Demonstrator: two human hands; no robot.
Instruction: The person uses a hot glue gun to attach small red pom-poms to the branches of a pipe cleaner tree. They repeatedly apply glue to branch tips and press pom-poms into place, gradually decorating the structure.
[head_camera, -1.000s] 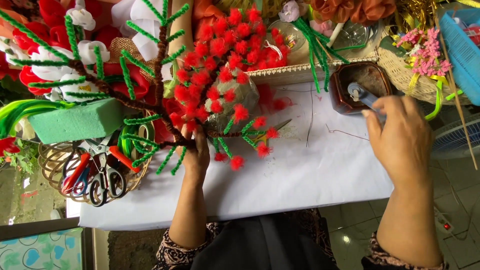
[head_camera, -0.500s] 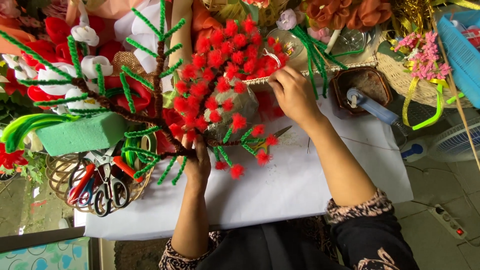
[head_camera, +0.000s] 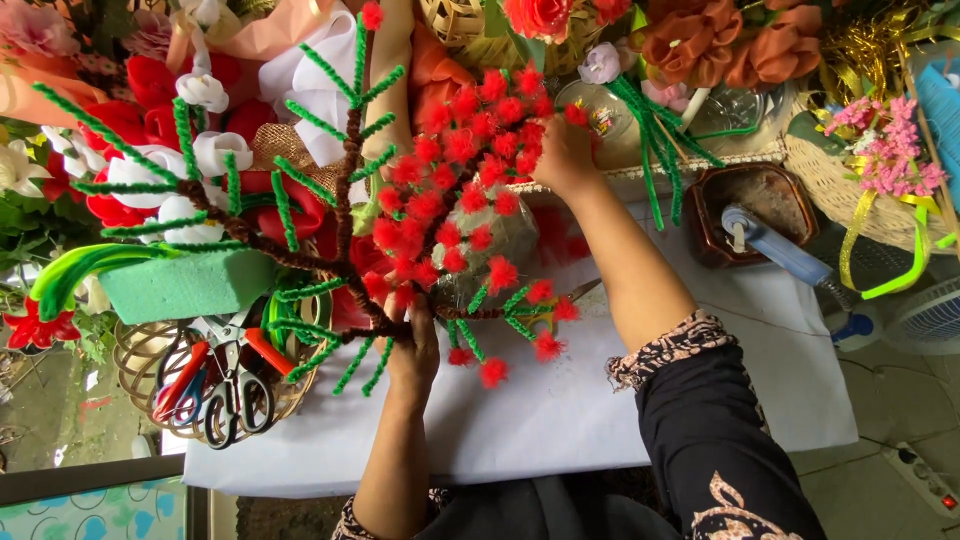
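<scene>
Red pompoms crowd the craft tree that I watch being worked over a white-covered worktop. The left hand is closed around the brown wrapped trunk near its base, holding the tree tilted so its branches fan up and to the left, green chenille stems bristling from the bare limbs. The right hand reaches up to the top right edge of the pompom cluster, fingers curled in against the red tufts; whether they pinch one I cannot tell, since the pompoms hide the fingertips. The right arm wears a dark sleeve with a patterned cuff.

Just left of the trunk lies a green foam block, and below it a wicker basket holds scissors and red-handled pliers. To the right of the right arm, a blue-grey glue gun rests with its nozzle in a brown octagonal dish. A bundle of green chenille stems lies just beside the right hand. Fabric flowers in red, white and orange fill the far edge of the worktop, and a spray of small pink blossoms sits in a basket at far right.
</scene>
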